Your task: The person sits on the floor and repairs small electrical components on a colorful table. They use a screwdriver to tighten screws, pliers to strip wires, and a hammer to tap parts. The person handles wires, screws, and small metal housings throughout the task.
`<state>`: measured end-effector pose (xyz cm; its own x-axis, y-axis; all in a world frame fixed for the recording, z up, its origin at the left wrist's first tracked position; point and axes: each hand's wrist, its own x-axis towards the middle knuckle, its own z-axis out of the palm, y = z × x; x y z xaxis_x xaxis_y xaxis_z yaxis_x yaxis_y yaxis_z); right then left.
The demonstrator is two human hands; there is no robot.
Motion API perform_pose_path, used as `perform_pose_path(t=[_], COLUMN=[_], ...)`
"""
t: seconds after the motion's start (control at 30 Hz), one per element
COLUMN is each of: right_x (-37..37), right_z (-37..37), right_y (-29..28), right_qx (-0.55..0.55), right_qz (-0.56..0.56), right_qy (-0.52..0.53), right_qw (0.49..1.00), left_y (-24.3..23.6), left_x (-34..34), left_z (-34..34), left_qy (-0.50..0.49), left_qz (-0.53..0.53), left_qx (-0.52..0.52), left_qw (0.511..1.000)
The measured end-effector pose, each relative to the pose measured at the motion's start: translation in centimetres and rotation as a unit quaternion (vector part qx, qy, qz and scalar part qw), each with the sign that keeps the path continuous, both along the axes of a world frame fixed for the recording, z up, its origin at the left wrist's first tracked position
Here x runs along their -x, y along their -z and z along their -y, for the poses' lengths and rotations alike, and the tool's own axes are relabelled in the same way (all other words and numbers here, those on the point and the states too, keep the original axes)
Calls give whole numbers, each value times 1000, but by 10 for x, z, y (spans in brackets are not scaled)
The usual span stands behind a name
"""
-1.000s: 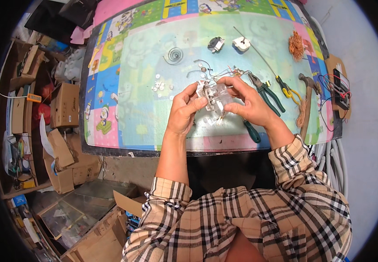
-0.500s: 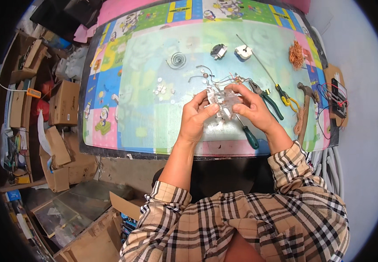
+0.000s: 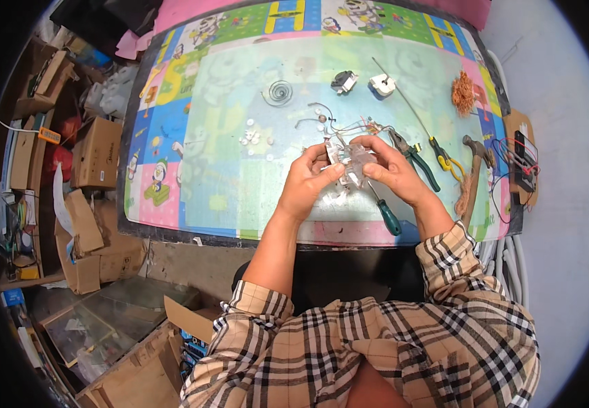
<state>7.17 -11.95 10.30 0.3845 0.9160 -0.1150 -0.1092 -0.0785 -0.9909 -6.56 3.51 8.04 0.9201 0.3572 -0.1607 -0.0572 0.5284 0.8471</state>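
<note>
A small translucent plastic mechanism with pale parts [image 3: 350, 164] sits between my hands near the middle of the table. My left hand [image 3: 306, 178] grips its left side with the thumb across the front, and my right hand [image 3: 395, 175] grips its right side, fingers curled over the top. Below them lies a green-handled screwdriver [image 3: 389, 219]. Beyond my hands are thin wires [image 3: 338, 128], small white round pieces [image 3: 253, 138], a coiled spring [image 3: 279, 93], a black component [image 3: 344, 82] and a white component [image 3: 381, 86]. To the right are green pliers [image 3: 420, 166], yellow-handled pliers [image 3: 453, 163] and a hammer [image 3: 474, 173].
The patterned mat [image 3: 226, 190] covers the table. A copper wire bundle [image 3: 463, 94] lies at back right, and a black meter with leads [image 3: 525, 170] on cardboard at the right edge. Wooden shelves [image 3: 39, 183] with boxes stand left; a white wall [image 3: 566, 204] is right.
Over the last second my hands and the held mechanism have moved slightly right and down on the table, keeping their grip. The whole view has also shifted slightly.
</note>
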Motion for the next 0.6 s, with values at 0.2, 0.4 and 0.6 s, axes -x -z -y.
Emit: perform_pose_path(t=[0.2,0.4,0.6], right_x=[8,12,13], right_z=[-6,-9,-8], right_y=[2,19,23], right_qx=[-1,10,6], right_qz=[78,114,85], right_qy=[25,128,183], right_qw=[997,985,979], left_y=[-2,2,16], left_x=[0,-8,-12], left_z=[-12,12,25], left_qy=[83,54,33], left_qz=[-48,-39,-6], left_qx=[11,60,121], left_qw=[995,996,992])
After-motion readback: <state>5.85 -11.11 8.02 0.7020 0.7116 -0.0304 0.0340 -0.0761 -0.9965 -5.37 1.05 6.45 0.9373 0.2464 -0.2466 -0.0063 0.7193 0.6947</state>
